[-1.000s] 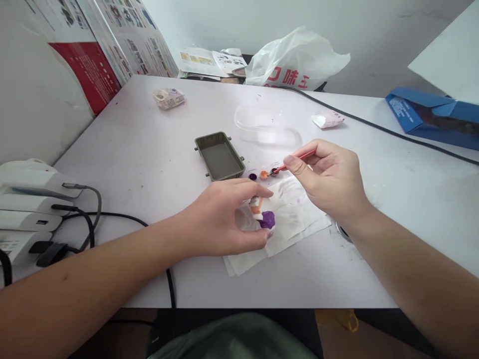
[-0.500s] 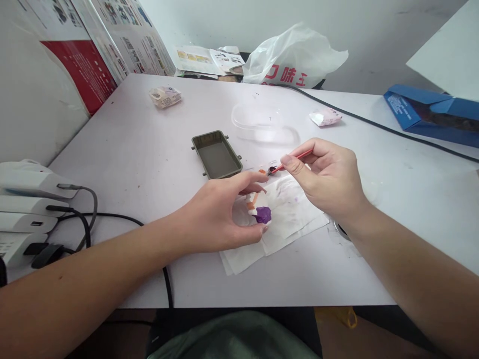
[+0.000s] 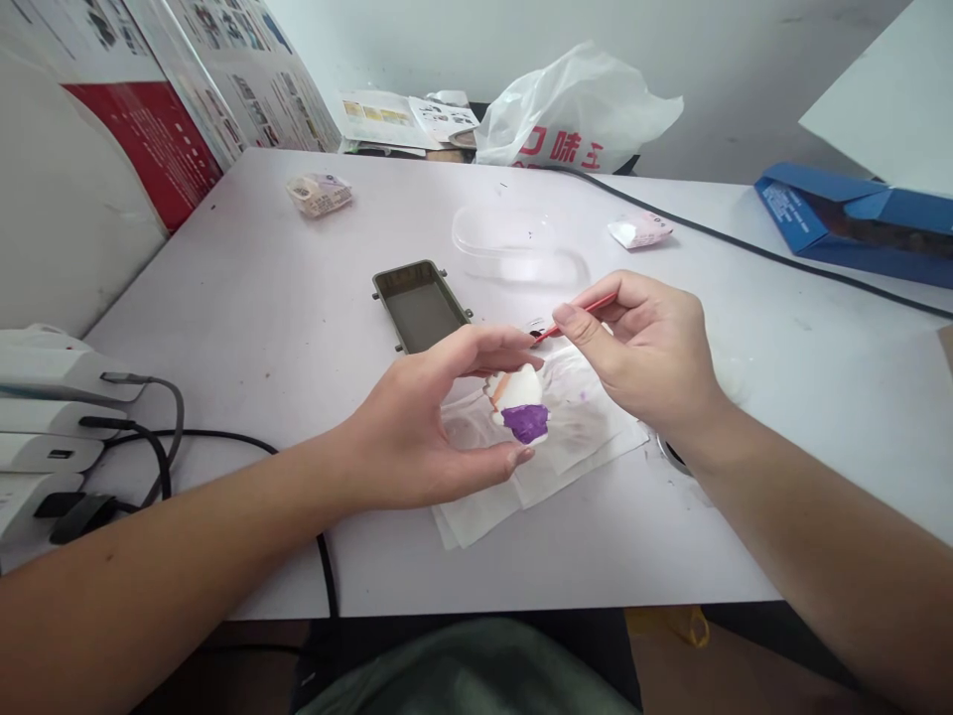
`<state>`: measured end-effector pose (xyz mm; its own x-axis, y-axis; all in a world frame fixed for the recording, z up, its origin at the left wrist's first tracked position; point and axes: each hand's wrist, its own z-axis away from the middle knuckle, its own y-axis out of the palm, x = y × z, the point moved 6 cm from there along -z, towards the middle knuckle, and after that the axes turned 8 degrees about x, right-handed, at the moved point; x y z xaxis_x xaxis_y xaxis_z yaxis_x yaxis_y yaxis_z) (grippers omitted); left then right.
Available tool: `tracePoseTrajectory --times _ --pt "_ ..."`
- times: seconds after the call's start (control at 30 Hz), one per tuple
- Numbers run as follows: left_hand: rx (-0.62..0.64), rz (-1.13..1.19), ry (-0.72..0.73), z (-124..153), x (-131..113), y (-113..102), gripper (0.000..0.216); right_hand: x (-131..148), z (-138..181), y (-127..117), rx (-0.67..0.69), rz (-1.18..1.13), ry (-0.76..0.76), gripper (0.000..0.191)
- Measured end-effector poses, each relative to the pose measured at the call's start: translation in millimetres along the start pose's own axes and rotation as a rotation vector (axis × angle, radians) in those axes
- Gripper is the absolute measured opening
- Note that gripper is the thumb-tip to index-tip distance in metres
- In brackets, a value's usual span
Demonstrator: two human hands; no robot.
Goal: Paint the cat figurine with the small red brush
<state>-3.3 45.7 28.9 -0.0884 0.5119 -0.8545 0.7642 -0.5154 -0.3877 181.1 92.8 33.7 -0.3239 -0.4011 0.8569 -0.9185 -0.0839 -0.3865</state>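
Shallow olive-green rectangular plastic tray with small side lugs (image 3: 421,306) sits beyond the left hand (image 3: 417,422); its inside looks dark and flat, can't tell whether there's liquid in it, and its near corner is hidden by the fingers. Behind it, a clear rounded plastic container (image 3: 513,263) lies on the white tabletop (image 3: 298,298), a few dark specks showing at it. Small round pot of dark paint (image 3: 535,336) is at the brush tip, mostly covered by the fingers and brush. Open blue cardboard box (image 3: 796,214) at right, cut off by the frame edge, dark inside, contents unreadable. Left hand is curved in a wide C, thumb below and fingers above, gripping a small white figurine with purple and orange paint (image 3: 525,397); figurine is upright above the crumpled white tissues (image 3: 566,457), purple patch on its lower half. Thumb contact is probably at its lower edge, hard to be sure. Right hand (image 3: 647,348) pinches a thin red-handled paintbrush (image 3: 585,314) between thumb and index finger, other fingers curled, tip pointing down-left beside the left fingertips. Round metal-rimmed object (image 3: 670,455) is partly hidden by the right wrist.
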Motion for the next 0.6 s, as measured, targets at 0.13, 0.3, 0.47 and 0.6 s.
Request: tracePoseTrajectory --times 0.13,0.3,0.47,0.6 --pt "0.038 0.366 -0.204 -2 7 0 0.063 1 1 -2 -0.009 0.026 0.02 0.012" --pt "0.078 0.933 -0.429 -1 15 0 0.054 0 0 -4 -0.02 0.035 0.041 0.013" --pt "0.06 1.053 -0.493 -1 22 1 0.055 -1 0 -3 -0.014 0.003 0.021 0.013" --pt "-0.045 1.069 -0.525 1 27 0 0.046 -4 0 -4 -0.025 0.046 0.034 0.013"
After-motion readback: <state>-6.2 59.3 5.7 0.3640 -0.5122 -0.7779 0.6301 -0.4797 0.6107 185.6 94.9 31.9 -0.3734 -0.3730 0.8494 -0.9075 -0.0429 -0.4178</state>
